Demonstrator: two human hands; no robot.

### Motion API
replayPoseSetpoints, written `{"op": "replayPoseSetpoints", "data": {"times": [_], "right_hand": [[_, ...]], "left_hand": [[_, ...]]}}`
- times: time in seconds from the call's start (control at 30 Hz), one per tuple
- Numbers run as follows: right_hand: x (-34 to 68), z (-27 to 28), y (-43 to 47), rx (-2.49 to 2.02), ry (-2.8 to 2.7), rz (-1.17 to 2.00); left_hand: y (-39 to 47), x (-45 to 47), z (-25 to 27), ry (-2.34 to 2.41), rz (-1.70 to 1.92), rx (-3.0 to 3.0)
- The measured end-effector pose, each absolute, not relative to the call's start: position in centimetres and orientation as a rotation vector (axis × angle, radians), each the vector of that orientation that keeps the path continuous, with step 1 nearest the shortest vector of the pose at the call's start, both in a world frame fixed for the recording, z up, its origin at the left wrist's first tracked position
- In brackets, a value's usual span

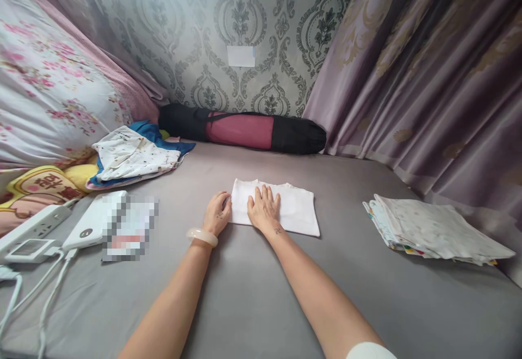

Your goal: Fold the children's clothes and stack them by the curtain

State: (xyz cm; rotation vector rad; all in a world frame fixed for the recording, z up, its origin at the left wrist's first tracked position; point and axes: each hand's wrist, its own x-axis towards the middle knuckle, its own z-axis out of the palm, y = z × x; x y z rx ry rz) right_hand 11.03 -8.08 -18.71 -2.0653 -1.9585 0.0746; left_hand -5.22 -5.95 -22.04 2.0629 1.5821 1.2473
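Note:
A white folded cloth (297, 206), perhaps a small garment, lies flat on the grey bedsheet in front of me. My right hand (264, 209) rests palm down on its left half, fingers stretched out and a little apart. At the cloth's left edge is my left hand (216, 212), with a pale bangle (203, 236) on the wrist. Its fingers are curled and closed on that edge; the fingertips are partly hidden.
To the right lies a stack of folded cloths (440, 228). Crumpled clothes (138, 155) lie at the left, near a power strip (36, 228), a white power bank (95, 220) and cables. A black and red long bag (240, 130) lies along the wall, beside curtains (408, 65).

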Motion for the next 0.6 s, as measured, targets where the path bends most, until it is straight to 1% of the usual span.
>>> {"op": "replayPoseSetpoints", "data": {"times": [0.2,0.6], "right_hand": [[9.9,-18.5,-7.8,-2.071,-1.959,0.132],[5.6,-18.4,-5.1,-1.841,-2.164,0.28]], "left_hand": [[-6.2,-5.0,-21.7,1.602,1.271,2.038],[-6.4,-4.8,-20.7,1.736,1.369,2.054]]}}
